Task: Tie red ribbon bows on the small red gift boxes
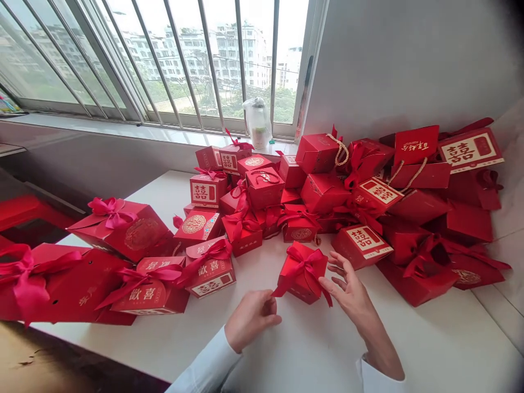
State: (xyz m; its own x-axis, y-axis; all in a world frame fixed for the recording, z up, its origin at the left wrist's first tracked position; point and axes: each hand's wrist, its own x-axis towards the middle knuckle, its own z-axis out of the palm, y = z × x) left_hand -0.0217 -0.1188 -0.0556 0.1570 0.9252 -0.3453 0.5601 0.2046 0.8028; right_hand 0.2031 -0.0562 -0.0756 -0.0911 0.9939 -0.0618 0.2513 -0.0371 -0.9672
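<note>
A small red cardboard gift box (302, 275) is set on the white desk (286, 349), its red satin ribbon tail (279, 291) pinched by the curled left hand (250, 319), while the right hand (347, 289) is spread wide just beside it.

**Red gift box, left of centre** (203, 192): cream label, red 囍 (the double-happiness sign). **Red box by the window** (228, 161): same sign. **Red box right of centre** (361, 238): same. **Red gift bag, far right** (470, 150): large 囍. **Ribboned box, front** (209, 268): 歡喜. **Low red box** (141, 295): 歡喜. **Red card** (415, 144): gold brush script, unreadable.
</note>
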